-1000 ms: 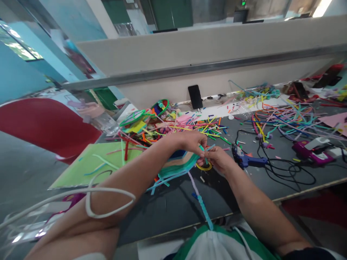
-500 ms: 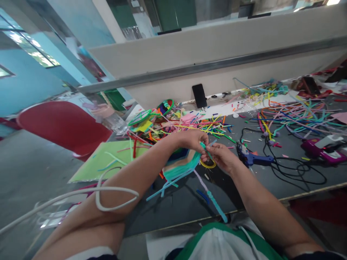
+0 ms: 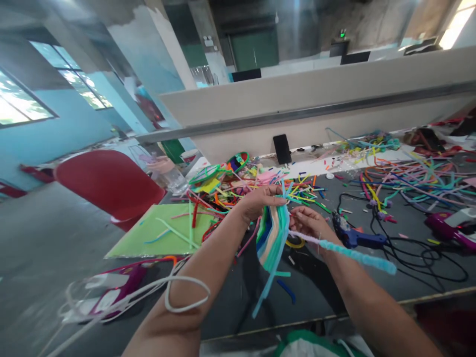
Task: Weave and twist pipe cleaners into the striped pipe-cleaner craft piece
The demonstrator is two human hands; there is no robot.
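Note:
A striped bundle of pipe cleaners in teal, beige, blue and green hangs over the table, its strips joined side by side. My left hand pinches the top of it between thumb and fingers, where light blue ends stick up. To its right, my right hand has its fingers drawn together close to the bundle's edge; what they grip is hidden. A stem, lilac near the bundle and fluffy light blue beyond, runs out across my right wrist. Behind the bundle lies a yellow ring, partly covered.
Loose pipe cleaners lie heaped at right and behind my hands. A blue glue gun with a black cord rests at right. Also around are a phone, a green sheet, magenta devices and a red chair.
The bundle has swung from slanting sideways to hanging down. My right hand has come away from its top to a lower spot, and the lilac-and-blue stem now points right.

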